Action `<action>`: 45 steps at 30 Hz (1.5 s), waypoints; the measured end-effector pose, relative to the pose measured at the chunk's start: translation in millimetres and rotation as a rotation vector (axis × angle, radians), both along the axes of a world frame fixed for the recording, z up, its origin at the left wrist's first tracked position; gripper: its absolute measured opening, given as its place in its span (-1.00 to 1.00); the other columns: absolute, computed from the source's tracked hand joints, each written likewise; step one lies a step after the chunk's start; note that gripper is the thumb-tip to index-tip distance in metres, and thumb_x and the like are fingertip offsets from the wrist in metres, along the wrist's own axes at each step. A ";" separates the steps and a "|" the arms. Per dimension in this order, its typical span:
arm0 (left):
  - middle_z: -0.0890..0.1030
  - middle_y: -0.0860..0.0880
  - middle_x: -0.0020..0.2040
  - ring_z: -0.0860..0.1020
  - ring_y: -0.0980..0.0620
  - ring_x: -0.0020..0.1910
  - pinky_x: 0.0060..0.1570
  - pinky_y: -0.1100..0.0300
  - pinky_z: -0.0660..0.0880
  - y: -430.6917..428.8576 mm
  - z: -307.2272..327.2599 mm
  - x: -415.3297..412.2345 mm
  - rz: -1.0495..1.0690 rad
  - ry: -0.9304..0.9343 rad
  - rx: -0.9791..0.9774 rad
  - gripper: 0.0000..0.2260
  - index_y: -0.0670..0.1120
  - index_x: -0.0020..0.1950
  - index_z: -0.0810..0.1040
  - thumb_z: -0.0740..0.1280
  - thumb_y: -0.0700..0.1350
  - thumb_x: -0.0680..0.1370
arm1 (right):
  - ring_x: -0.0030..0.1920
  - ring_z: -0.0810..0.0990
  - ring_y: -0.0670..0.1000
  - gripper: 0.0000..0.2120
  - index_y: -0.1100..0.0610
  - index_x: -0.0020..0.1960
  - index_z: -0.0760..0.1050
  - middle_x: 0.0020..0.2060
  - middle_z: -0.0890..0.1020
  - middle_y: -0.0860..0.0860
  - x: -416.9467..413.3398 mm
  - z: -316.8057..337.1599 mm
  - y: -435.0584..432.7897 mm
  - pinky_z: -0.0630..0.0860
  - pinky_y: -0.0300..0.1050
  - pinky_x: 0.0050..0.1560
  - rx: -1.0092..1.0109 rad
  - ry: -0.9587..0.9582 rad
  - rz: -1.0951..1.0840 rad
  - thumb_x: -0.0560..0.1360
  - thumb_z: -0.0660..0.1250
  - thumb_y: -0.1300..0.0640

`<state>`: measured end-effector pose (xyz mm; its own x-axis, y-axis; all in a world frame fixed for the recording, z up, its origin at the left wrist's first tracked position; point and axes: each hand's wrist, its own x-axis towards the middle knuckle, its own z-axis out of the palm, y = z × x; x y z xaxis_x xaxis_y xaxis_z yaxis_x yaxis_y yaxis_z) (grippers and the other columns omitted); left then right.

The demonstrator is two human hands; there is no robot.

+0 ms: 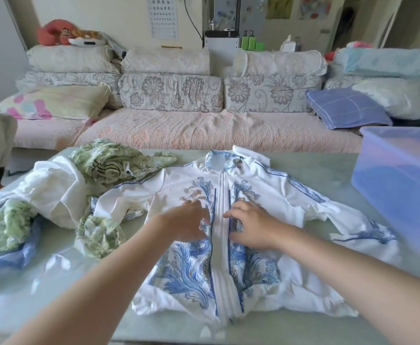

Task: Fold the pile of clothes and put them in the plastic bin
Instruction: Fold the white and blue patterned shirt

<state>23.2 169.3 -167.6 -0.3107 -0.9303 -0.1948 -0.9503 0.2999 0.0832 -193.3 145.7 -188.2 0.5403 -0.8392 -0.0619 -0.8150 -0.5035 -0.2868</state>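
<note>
Head view | desk (303, 327) | white-and-blue jacket (273, 180) lies spread front-up at its middle | unfolded pile (54, 195) left of it | plastic bin (397, 175) at the right edge | our left hand (184, 224) rests on the jacket, fingers spread | our right hand (251, 225) beside the zip, fingers bent, whether pinching we cannot tell

A white jacket (199, 265) printed with blue florals lies spread front-up on the table (303, 327). Its collar is at the far side, its front is closed down the middle, and both sleeves are flung outward (the hem is bunched and rumpled). Its left sleeve touches the unfolded pile of clothes (62, 195), a crumple of white, green-flowered and pale blue pieces. The translucent bluish plastic bin (397, 185) stands on the right, near the other sleeve.
</note>
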 end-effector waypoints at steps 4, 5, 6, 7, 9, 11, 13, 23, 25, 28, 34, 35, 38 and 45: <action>0.50 0.05 0.06 0.51 0.02 0.02 0.04 0.09 0.49 46.7 3.0 12.2 0.055 0.024 0.179 -0.70 0.11 0.02 0.50 0.42 0.24 0.43 | 0.22 0.42 -0.02 -0.63 -0.12 0.29 0.52 0.09 0.44 -0.09 3.1 0.1 47.5 0.36 -0.01 0.31 -0.021 -0.123 0.104 0.50 0.34 -0.14; 0.51 0.07 0.04 0.51 0.05 -0.01 -0.01 0.14 0.48 57.7 6.4 17.8 0.072 0.039 0.251 -0.67 0.11 0.02 0.50 0.43 0.27 0.41 | 0.15 0.45 -0.04 -0.65 -0.14 0.25 0.54 0.04 0.44 -0.11 7.6 2.9 59.7 0.40 -0.02 0.26 0.005 -0.120 0.131 0.50 0.33 -0.19; 0.51 0.09 0.04 0.50 0.07 -0.03 -0.06 0.18 0.46 69.2 10.3 23.3 0.083 0.053 0.313 -0.62 0.10 0.06 0.50 0.46 0.27 0.39 | 0.09 0.47 -0.06 -0.64 -0.14 0.24 0.55 0.01 0.44 -0.12 13.6 6.1 71.5 0.43 -0.02 0.20 0.036 -0.104 0.162 0.50 0.32 -0.24; 0.50 0.10 0.06 0.50 0.09 -0.04 -0.11 0.23 0.43 80.2 13.5 29.3 0.092 0.050 0.365 -0.56 0.08 0.11 0.50 0.49 0.26 0.37 | 0.04 0.48 -0.07 -0.60 -0.14 0.23 0.55 -0.01 0.45 -0.13 20.8 9.1 82.6 0.45 -0.04 0.15 0.054 -0.081 0.200 0.49 0.30 -0.31; 0.48 0.11 0.06 0.51 0.07 -0.02 -0.13 0.25 0.43 100.1 15.3 42.4 0.104 0.000 0.420 -0.48 0.06 0.21 0.49 0.55 0.19 0.34 | -0.03 0.45 -0.08 -0.47 -0.12 0.25 0.54 -0.05 0.44 -0.13 36.8 12.9 103.2 0.46 -0.05 0.05 0.032 -0.029 0.293 0.45 0.25 -0.43; 0.47 0.11 0.06 0.53 0.04 0.03 -0.05 0.22 0.48 116.5 10.3 53.5 0.117 -0.014 0.407 -0.50 0.07 0.23 0.49 0.57 0.07 0.36 | -0.03 0.43 -0.06 -0.40 -0.11 0.29 0.51 -0.05 0.44 -0.10 51.3 12.2 120.5 0.42 -0.06 0.01 -0.004 0.035 0.355 0.42 0.26 -0.46; 0.49 0.13 0.00 0.53 0.07 -0.01 -0.11 0.34 0.46 128.1 3.3 61.5 0.136 0.041 0.318 -0.63 0.05 0.21 0.55 0.51 -0.07 0.44 | 0.07 0.46 0.00 -0.40 -0.09 0.34 0.47 0.03 0.47 -0.05 61.7 8.0 132.9 0.43 -0.03 0.09 -0.046 0.121 0.375 0.42 0.31 -0.40; 0.41 0.10 -0.37 0.39 0.06 -0.37 -0.42 0.21 0.29 151.9 12.1 87.6 0.179 0.380 -0.568 -0.58 0.10 -0.39 0.25 0.18 -0.46 0.26 | 0.06 0.53 0.08 -0.63 -0.08 0.31 0.43 0.08 0.41 -0.05 85.1 12.6 134.4 0.36 -0.09 -0.07 -0.177 -0.006 0.254 0.51 0.29 0.03; 0.44 0.10 -0.32 0.45 0.01 -0.32 -0.40 0.21 0.33 156.1 13.2 94.1 0.184 0.149 -0.326 -0.64 0.07 -0.35 0.33 0.18 -0.42 0.34 | 0.09 0.52 0.06 -0.57 -0.11 0.34 0.42 0.10 0.40 -0.06 83.3 13.5 132.6 0.41 -0.09 -0.01 -0.093 0.018 0.280 0.47 0.31 0.02; 0.55 0.06 -0.17 0.47 0.06 -0.32 -0.41 0.31 0.37 163.1 6.9 95.4 0.302 -0.078 0.320 -0.77 0.09 -0.15 0.54 0.31 -0.28 0.46 | 0.16 0.49 0.00 -0.49 -0.13 0.42 0.41 0.21 0.47 -0.06 73.5 12.4 135.5 0.45 -0.07 0.16 0.074 0.071 0.361 0.47 0.33 -0.01; 0.57 0.11 -0.10 0.53 0.07 -0.18 -0.14 0.19 0.50 154.5 27.0 60.0 0.258 -0.014 0.088 -0.85 0.05 0.02 0.60 0.28 -0.01 0.52 | 0.07 0.57 -0.22 -0.67 -0.13 0.28 0.56 0.15 0.62 -0.21 34.6 31.5 131.3 0.47 -0.30 0.11 0.287 -0.248 0.198 0.53 0.33 0.06; 0.56 0.14 -0.13 0.54 0.09 -0.18 -0.14 0.19 0.49 151.7 28.0 48.7 0.235 0.049 0.018 -0.88 0.08 0.00 0.59 0.29 0.02 0.51 | 0.01 0.58 -0.24 -0.71 -0.13 0.17 0.60 0.07 0.64 -0.22 22.2 34.5 127.2 0.48 -0.31 0.06 0.263 -0.266 0.156 0.52 0.32 0.13; 0.59 0.18 -0.10 0.56 0.15 -0.16 -0.18 0.25 0.50 141.4 21.1 9.3 0.096 0.219 -0.002 -0.92 0.18 -0.03 0.56 0.35 0.08 0.49 | -0.21 0.53 -0.27 -0.79 -0.08 -0.11 0.63 -0.16 0.65 -0.18 -22.1 40.7 117.5 0.45 -0.31 -0.14 0.203 -0.181 0.082 0.44 0.32 0.21; 0.48 0.06 0.17 0.46 0.07 0.15 0.11 0.12 0.47 127.4 -16.2 -83.4 -0.241 0.122 0.012 -0.58 0.16 0.30 0.48 0.42 0.13 0.46 | -0.01 0.54 -0.05 -0.74 -0.08 -0.02 0.55 -0.07 0.51 -0.12 -116.2 32.0 120.1 0.54 -0.07 0.08 0.230 0.194 0.009 0.32 0.47 -0.01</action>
